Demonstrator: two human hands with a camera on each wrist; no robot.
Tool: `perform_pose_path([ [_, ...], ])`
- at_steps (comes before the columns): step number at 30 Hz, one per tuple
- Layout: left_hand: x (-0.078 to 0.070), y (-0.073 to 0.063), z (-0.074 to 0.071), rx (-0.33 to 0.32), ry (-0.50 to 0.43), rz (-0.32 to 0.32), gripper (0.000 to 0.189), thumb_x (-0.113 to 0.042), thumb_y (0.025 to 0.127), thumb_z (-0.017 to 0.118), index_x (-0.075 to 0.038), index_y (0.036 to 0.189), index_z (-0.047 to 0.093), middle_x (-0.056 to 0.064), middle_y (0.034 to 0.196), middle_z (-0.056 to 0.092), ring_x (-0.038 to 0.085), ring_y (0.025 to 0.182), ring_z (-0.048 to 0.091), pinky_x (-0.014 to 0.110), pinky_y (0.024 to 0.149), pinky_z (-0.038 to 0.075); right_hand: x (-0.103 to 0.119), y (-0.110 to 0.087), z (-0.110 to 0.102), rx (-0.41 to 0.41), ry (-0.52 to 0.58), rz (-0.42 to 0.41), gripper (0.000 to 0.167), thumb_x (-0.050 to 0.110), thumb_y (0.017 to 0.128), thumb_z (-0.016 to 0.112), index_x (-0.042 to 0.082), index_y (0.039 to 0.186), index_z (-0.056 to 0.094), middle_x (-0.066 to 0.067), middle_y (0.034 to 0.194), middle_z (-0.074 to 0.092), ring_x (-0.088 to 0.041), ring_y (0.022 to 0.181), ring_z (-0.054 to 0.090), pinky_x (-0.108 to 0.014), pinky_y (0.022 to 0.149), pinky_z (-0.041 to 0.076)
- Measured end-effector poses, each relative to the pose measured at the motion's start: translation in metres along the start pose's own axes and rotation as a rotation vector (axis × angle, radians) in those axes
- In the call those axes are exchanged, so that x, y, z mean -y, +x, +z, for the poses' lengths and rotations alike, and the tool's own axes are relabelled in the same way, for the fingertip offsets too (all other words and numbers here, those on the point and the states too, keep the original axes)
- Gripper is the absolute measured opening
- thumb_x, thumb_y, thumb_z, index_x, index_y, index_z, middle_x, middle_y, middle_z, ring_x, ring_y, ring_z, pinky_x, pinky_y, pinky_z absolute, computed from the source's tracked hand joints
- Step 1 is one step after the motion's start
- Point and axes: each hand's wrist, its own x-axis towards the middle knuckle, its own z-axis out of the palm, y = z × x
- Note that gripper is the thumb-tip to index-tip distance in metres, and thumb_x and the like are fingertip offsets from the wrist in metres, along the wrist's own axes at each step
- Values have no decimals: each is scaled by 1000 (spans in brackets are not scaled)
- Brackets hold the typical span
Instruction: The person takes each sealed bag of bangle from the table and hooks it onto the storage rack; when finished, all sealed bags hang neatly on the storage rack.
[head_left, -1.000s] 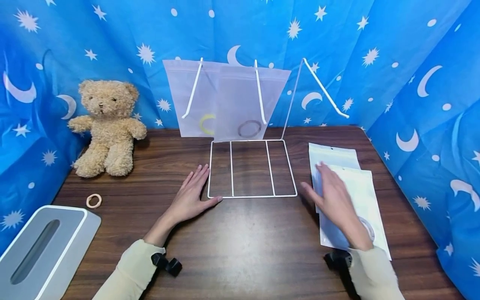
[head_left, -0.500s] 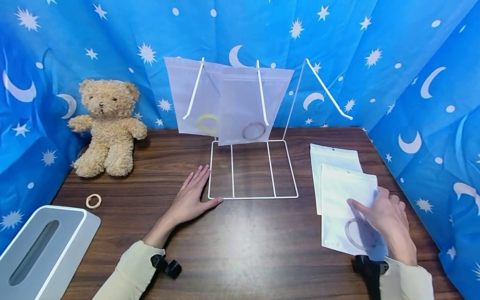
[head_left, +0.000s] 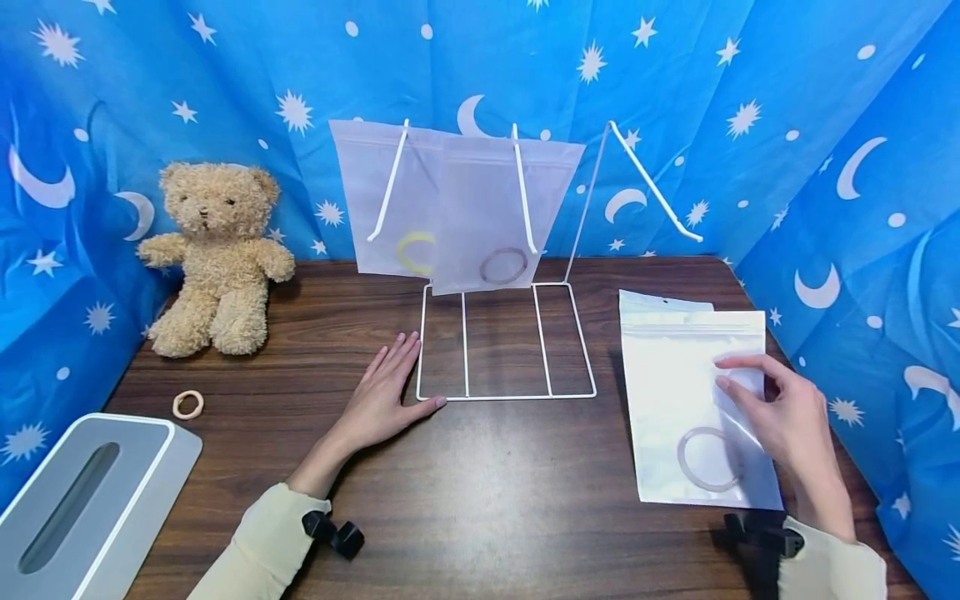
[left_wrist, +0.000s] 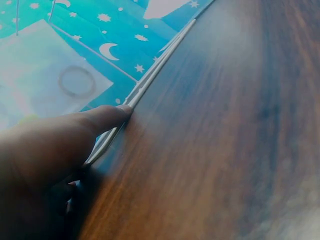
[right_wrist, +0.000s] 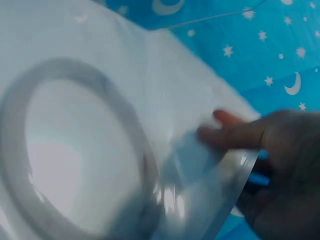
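Note:
My right hand (head_left: 798,421) holds a white zip bag (head_left: 667,383) by its right side, thumb and index finger on its front. Inside the bag shows a pale bangle (head_left: 683,454); the right wrist view has the same bag (right_wrist: 170,85) up close, with other fingers behind its edge. Under it, a second white bag (head_left: 645,302) lies on the table. My left hand (head_left: 382,400) rests at the left side of a white wire rack (head_left: 466,350), its thumb on the front corner. Two bags (head_left: 382,183) with rings inside hang from the rack's left and middle hooks.
A bare third hook (head_left: 652,179) juts out at the rack's right. At the left are a teddy bear (head_left: 217,258), a small wooden ring (head_left: 178,407) and a grey-topped tissue box (head_left: 127,492). Blue star-patterned cloth (head_left: 750,50) surrounds the wooden table (head_left: 510,500).
My right hand has moved right from over the bags, taken hold of the upper one and raised its near side. The hanging bags have swayed slightly; my left hand has stayed put.

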Motion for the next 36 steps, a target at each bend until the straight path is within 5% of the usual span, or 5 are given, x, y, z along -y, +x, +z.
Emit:
perform_pose_path([
  [8,1,-1,2,2,11,-5,96,-58,86,66,2,152,29,16,158,26,32,146,18,47,117,12,31,-3,-18,-76,421,-144,42,0,86,74,5,127,66,-7,65,45,-17,52,33,-31,43,27],
  [12,1,-1,2,9,6,-15,96,-58,87,65,2,152,28,16,158,26,31,146,17,47,117,12,49,-1,-31,-95,778,-253,42,-21,79,68,-15,120,61,-15,86,67,-14,69,60,-10,62,45],
  [16,1,-2,2,4,10,-18,96,-59,86,66,1,152,29,15,158,26,29,147,16,46,117,11,65,6,-38,-75,1081,-406,44,-32,74,62,-26,117,53,-30,114,63,-28,93,67,-27,78,56],
  [24,1,-2,3,-12,10,-1,97,-58,85,67,2,151,30,16,158,26,31,146,18,48,117,13,90,13,-41,-148,1104,-474,45,-29,74,65,-25,118,53,-30,121,59,-29,101,67,-27,83,55],
  [36,2,-2,2,9,17,-1,96,-61,87,63,1,152,28,14,159,24,29,147,15,46,117,10,96,21,-32,-97,1053,-471,46,-27,77,64,-20,121,55,-27,124,60,-27,104,67,-26,83,54],
])
